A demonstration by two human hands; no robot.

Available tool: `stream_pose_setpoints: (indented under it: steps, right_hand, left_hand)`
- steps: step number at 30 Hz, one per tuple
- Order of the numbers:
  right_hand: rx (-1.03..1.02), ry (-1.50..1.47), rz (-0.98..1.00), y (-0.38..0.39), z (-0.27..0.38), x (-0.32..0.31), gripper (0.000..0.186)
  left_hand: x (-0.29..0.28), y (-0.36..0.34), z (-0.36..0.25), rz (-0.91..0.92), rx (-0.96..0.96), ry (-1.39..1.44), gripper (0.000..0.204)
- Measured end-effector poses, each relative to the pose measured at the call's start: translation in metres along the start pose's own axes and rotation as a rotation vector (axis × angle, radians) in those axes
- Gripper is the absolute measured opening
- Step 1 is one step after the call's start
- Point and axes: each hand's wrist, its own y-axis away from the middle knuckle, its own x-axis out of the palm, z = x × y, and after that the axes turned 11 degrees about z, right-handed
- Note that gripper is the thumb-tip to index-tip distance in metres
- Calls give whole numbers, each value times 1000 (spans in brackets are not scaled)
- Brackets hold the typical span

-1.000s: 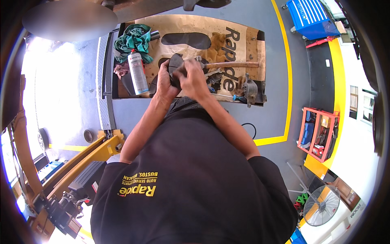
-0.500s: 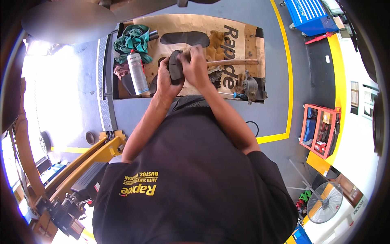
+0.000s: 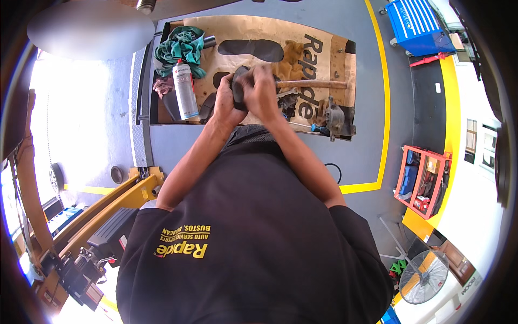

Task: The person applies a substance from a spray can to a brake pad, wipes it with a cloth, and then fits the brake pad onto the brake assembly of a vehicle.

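My left hand (image 3: 229,107) holds a dark brake pad (image 3: 238,97) upright, its fingers wrapped around the edge. Against the pad's face sits my right hand (image 3: 262,96), fingers curled in and blurred by motion; whatever they may pinch is hidden. Both hands are over a paper floor mat (image 3: 294,32) with dark footprint shapes. Left of them stands a white spray can (image 3: 185,93) with a red top. To the right lie a wooden handle (image 3: 321,84), a blue-handled screwdriver (image 3: 319,129) and a grey metal brake part (image 3: 334,120).
A crumpled green cloth (image 3: 178,49) lies at the mat's far left, beside a dark cylinder (image 3: 209,41). A yellow lift arm (image 3: 121,208) is at lower left. Right of the yellow floor line are a blue tool cabinet (image 3: 415,24), a red rack (image 3: 423,181) and a fan (image 3: 424,276).
The view has shifted slightly. My right hand has moved over the brake pad's face, and the pad is turned more edge-on. The left hand keeps its hold.
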Motion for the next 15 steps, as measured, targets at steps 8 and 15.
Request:
stream_pose_setpoints:
  steps: [8, 15]
  right_hand:
    - [68, -74, -6, 15, 23, 1, 16]
    - [82, -110, 10, 11, 6, 4, 18]
  left_hand:
    - [-2, 12, 2, -73, -19, -67, 34]
    - [-7, 12, 1, -58, -32, -23, 35]
